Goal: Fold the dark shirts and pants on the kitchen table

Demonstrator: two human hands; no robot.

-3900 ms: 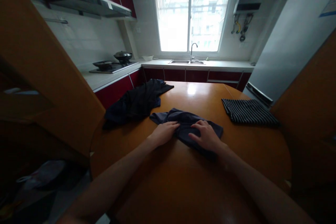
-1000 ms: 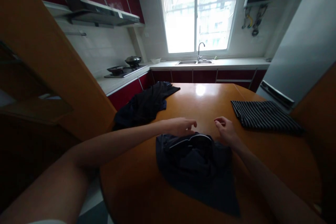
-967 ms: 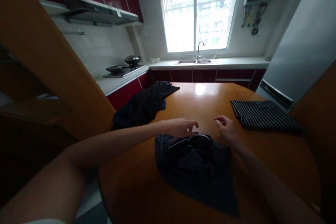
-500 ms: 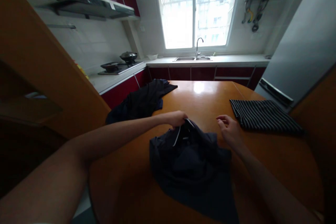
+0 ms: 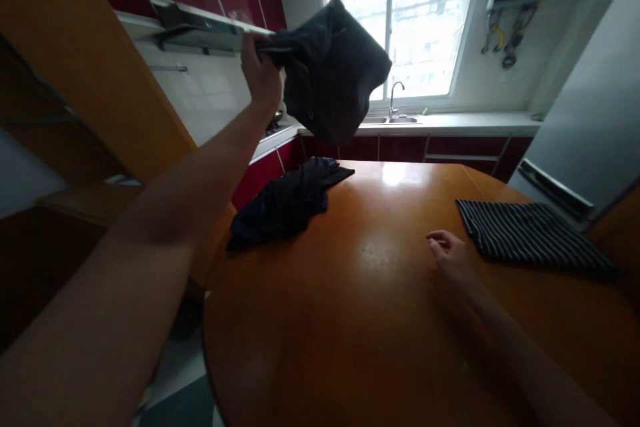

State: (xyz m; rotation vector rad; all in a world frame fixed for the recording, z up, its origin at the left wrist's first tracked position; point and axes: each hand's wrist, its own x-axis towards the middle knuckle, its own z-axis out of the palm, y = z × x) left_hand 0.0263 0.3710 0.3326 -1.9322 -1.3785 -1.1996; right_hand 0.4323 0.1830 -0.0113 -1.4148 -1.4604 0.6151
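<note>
Gripping the garment (image 5: 340,73) in the left hand (image 5: 261,73), clenched on its white-trimmed edge, raised above the counter (image 5: 350,320), toward its far left. Holding the right hand (image 5: 451,255) loose and half-curled, grasping nothing, over the counter's right part. Pointing, as cloth, from the clenched edge toward the counter's right, with one corner upward; too bunched to tell a long axis.

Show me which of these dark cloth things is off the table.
The garment held up in the left grip; the crumpled dark pile and the striped cloth both lie on the table.
</note>
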